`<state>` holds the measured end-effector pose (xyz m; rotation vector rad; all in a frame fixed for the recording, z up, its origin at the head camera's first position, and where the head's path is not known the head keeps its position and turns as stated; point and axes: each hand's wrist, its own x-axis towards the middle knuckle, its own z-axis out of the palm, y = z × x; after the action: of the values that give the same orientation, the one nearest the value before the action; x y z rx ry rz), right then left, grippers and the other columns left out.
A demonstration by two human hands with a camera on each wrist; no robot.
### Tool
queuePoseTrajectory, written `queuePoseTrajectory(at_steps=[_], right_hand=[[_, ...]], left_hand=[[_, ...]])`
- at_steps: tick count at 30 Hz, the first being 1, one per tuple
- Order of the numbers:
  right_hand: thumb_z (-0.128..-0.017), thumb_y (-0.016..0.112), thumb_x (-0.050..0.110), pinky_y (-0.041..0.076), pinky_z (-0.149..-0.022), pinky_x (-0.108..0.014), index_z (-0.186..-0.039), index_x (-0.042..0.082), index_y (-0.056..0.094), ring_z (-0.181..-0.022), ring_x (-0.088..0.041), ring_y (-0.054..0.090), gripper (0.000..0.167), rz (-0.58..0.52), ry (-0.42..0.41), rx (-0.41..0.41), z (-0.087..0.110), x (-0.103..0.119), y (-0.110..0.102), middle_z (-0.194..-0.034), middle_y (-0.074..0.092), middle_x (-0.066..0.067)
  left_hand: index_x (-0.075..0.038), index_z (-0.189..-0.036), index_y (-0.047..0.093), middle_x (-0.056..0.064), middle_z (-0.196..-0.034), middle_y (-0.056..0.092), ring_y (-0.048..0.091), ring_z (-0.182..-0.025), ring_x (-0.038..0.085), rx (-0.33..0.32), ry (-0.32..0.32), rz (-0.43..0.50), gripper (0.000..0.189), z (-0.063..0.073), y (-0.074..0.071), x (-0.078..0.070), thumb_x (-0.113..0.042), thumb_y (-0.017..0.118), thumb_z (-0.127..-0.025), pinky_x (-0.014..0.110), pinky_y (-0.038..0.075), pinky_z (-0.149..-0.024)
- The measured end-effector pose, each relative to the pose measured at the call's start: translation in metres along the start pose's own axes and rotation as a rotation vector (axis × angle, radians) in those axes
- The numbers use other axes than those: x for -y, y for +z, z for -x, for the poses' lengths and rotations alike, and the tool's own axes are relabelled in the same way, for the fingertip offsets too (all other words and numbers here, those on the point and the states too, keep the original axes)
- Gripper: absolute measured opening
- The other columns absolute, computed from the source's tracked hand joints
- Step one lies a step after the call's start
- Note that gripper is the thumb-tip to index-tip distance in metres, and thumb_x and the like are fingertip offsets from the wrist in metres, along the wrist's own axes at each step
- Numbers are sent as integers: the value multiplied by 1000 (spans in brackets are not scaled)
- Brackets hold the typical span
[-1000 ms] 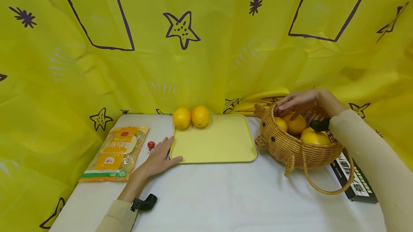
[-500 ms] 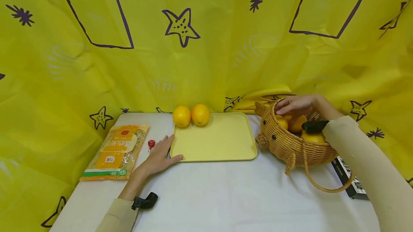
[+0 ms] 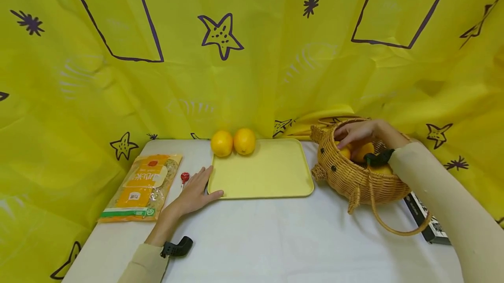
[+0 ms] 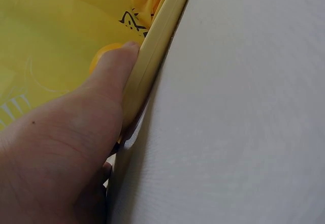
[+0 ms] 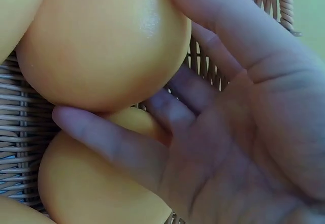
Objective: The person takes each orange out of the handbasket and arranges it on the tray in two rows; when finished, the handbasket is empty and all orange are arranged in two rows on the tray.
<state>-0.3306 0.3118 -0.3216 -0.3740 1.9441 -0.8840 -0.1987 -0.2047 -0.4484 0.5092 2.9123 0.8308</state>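
Note:
In the head view my left hand (image 3: 194, 191) lies at the near left corner of a yellow tray (image 3: 264, 173). Its fingers stretch along the left edge, and the thumb rests on the front rim. Two oranges (image 3: 244, 141) sit side by side at the tray's far left. My right hand (image 3: 360, 134) reaches into a pig-shaped wicker basket (image 3: 354, 182) holding several oranges. In the right wrist view its thumb and fingers curl round one orange (image 5: 106, 41), just above another orange (image 5: 96, 178). The left wrist view shows the thumb against the tray's rim.
A plastic food packet (image 3: 135, 189) lies at the left, with a red lollipop (image 3: 184, 177) between it and the tray. Right of the basket is a black-and-white box (image 3: 427, 221), partly covered by the right sleeve. A yellow patterned curtain (image 3: 252, 77) hangs behind the table.
My right hand has lowered deeper into the basket, its fingers closing round an orange, and the forearm has shifted left. The left hand and tray have stayed put.

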Motion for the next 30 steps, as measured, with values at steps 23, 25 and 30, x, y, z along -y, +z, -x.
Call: queuePoseTrajectory(at_steps=[23, 25, 30], right_hand=[[-90, 68, 19, 55, -90, -31, -140, -7, 40, -132, -27, 45, 63, 180, -29, -80, 8, 5, 3, -152, 33, -27], [-91, 66, 20, 55, -90, -33, -144, -8, 34, -134, -29, 42, 67, 171, -31, -74, 13, 7, 1, -154, 28, -29], [-96, 57, 13, 56, -91, -40, -147, -4, 29, -121, -21, 55, 61, 79, -60, -13, 26, 8, -7, -141, 46, -19]], left_hand=[[-3, -155, 18, 17, -161, 21, 15, -150, 38, 11, 6, 6, 96, 0, 2, 0, -54, 63, -88, 58, 13, -121], [-2, -154, 19, 18, -161, 22, 16, -150, 39, -3, 15, 3, 95, 0, 1, 0, -53, 63, -88, 59, 13, -121], [-2, -154, 20, 19, -160, 24, 17, -149, 40, -16, 18, 3, 94, -1, 1, 2, -53, 63, -88, 60, 14, -120]])
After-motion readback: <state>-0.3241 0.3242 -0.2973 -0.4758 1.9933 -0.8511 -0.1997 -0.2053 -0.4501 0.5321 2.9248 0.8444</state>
